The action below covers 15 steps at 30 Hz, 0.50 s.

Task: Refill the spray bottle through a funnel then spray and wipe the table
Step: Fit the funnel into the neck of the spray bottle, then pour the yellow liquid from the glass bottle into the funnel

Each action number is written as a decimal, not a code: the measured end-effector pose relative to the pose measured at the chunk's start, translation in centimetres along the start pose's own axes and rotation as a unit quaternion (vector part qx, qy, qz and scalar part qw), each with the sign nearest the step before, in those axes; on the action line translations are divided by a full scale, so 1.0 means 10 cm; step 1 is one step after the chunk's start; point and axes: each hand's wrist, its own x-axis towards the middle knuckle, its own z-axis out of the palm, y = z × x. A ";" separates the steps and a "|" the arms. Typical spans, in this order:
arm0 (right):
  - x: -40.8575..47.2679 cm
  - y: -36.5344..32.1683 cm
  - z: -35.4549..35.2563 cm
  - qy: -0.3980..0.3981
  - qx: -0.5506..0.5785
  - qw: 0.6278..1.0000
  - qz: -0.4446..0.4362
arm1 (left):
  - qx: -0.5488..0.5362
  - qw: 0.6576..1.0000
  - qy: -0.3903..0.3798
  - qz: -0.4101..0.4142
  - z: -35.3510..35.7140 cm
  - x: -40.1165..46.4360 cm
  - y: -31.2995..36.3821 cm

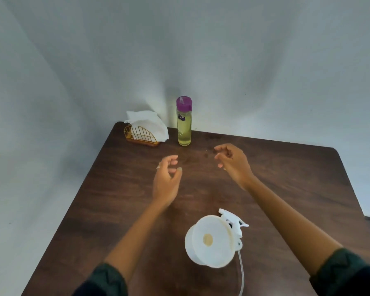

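A white funnel sits in the mouth of a bottle near the table's front; the bottle itself is hidden beneath it. Beside it on the right lies the white spray head with its thin tube trailing toward me. A clear bottle of yellowish liquid with a purple cap stands at the far edge. My left hand and my right hand hover over the middle of the table, fingers loosely curled, holding nothing.
A gold wire holder with white paper napkins stands at the table's far left corner, next to the liquid bottle. The dark wooden table meets a pale wall behind.
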 end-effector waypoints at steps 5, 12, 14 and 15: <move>0.70 -0.03 0.24 -0.047 -0.011 0.999 0.021 | 0.033 0.997 -0.053 -0.046 0.21 0.77 -0.03; 1.32 -0.28 0.49 -0.064 -0.066 0.994 -0.054 | -0.015 0.998 -0.059 -0.033 0.44 1.55 0.00; 1.40 -0.34 0.54 -0.082 -0.065 0.993 -0.060 | -0.038 0.998 -0.055 -0.021 0.50 1.67 0.08; 1.42 -0.36 0.57 -0.086 -0.062 0.992 -0.063 | -0.032 0.998 -0.050 -0.020 0.53 1.72 0.12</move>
